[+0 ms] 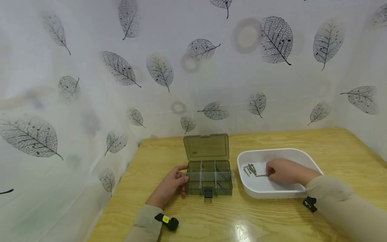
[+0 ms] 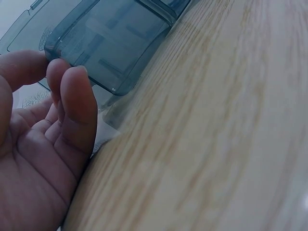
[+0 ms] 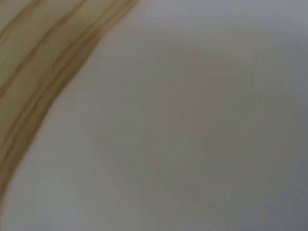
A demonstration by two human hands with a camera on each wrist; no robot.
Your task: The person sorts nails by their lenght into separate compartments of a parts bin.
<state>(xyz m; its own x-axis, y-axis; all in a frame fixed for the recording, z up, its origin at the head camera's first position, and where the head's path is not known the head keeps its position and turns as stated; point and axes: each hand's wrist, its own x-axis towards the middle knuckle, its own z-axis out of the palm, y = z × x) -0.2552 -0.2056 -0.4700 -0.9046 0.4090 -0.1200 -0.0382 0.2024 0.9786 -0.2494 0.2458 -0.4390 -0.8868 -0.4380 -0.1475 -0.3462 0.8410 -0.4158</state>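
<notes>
A smoky grey-green, translucent plastic compartment box [image 1: 193, 191] stands near the middle of the pale wood-grain surface [image 1: 220, 222], its hinged lid [image 1: 206, 148] raised and leaning towards the far edge. Thin dividers split the box into six compartments; slim dark metal pieces [image 1: 223, 186] lie in the column nearest the right edge. A black latch [image 1: 208, 192] sits at the middle of the front wall.

The left hand [image 1: 170, 186] is at the box's left wall, on the side towards the surface's left edge. Its grip is relaxed, fingers loosely bent and fingertips touching the wall without wrapping round it.

Just beside the box, towards the right edge of the surface, is a white, round-cornered plastic tray [image 1: 272, 192]. A small cluster of metal screws [image 1: 251, 169] lies on its floor near its left wall. The right hand [image 1: 282, 171] reaches in over the tray's right side, its grip narrow, curled fingertips pinching one end of a single slender metal screw [image 1: 261, 175]. The right wrist view is too blurred to show the fingers.

Beyond the far edge hangs a whitish sheet [image 1: 223, 80] printed with dark skeleton leaves.
</notes>
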